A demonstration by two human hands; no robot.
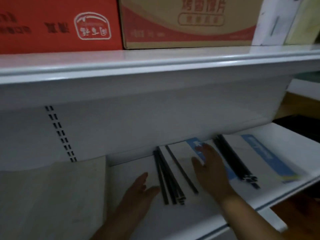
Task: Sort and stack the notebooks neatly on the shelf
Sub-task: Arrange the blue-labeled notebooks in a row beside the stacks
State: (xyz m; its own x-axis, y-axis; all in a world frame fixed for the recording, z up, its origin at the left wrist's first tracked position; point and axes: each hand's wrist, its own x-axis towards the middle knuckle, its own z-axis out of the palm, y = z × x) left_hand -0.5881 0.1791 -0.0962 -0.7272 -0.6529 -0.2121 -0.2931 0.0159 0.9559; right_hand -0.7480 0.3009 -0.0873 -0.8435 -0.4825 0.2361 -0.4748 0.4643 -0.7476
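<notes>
Notebooks [237,146] lay in two piles on the lower shelf [190,210], right hand [210,168] flat atop the left pile [181,153], left hand [138,193] spread beside its splayed spines [166,181], which wanted nudging flush under steady pressure.

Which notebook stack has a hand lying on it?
The left stack, its black spines fanned out: the right hand lies flat on it. The right stack is untouched.
</notes>
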